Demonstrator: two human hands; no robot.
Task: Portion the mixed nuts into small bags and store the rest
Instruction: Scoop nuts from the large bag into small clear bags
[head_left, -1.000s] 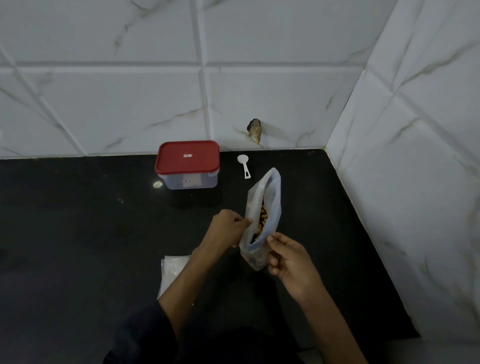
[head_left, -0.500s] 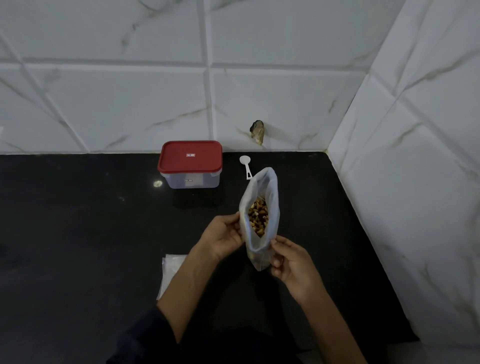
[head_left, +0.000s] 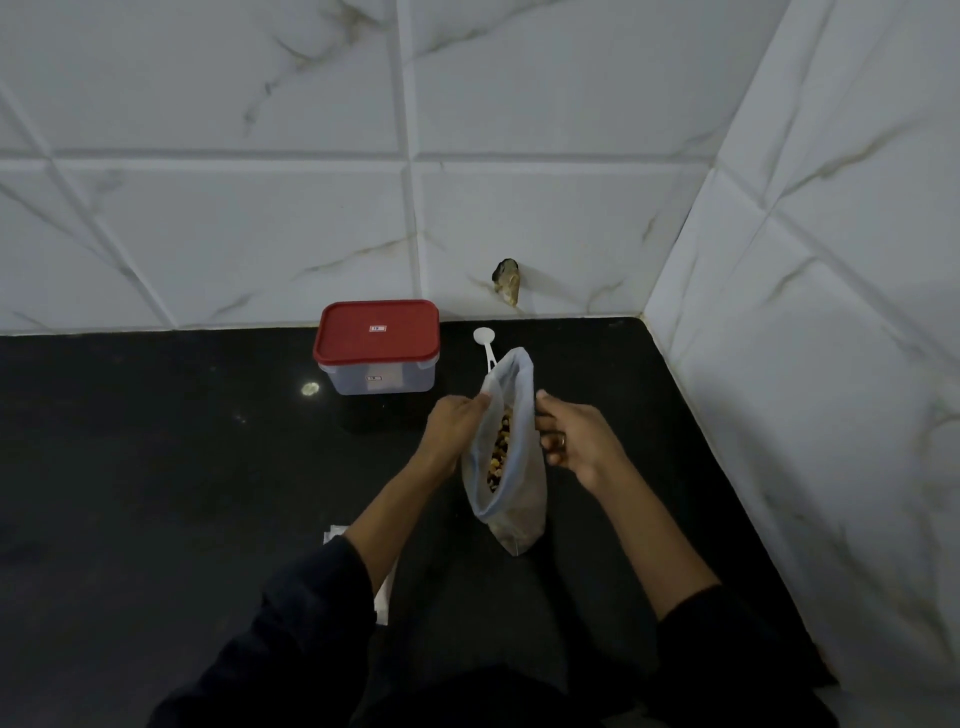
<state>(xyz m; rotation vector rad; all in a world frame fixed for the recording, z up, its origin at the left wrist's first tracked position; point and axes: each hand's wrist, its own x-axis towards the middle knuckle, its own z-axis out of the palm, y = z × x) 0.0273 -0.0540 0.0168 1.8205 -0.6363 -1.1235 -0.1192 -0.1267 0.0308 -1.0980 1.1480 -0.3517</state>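
A clear plastic bag (head_left: 522, 493) stands on the black counter (head_left: 156, 467), its mouth pulled open, with mixed nuts (head_left: 500, 447) visible inside. My left hand (head_left: 454, 423) pinches the left edge of the bag's mouth. My right hand (head_left: 574, 434) grips the right edge. A clear box with a red lid (head_left: 378, 345) sits shut near the back wall. A small white scoop (head_left: 485, 345) lies just behind the bag. A stack of small clear bags (head_left: 384, 587) lies mostly hidden under my left forearm.
Tiled walls close the counter at the back and on the right, meeting in a corner (head_left: 647, 317). A chipped hole (head_left: 506, 280) marks the back wall above the scoop. The counter stretches dark to the left.
The camera tilted down and closer. My right hand rose from low on the bag's side to its upper right edge, and the bag's mouth narrowed while both hands hold it.
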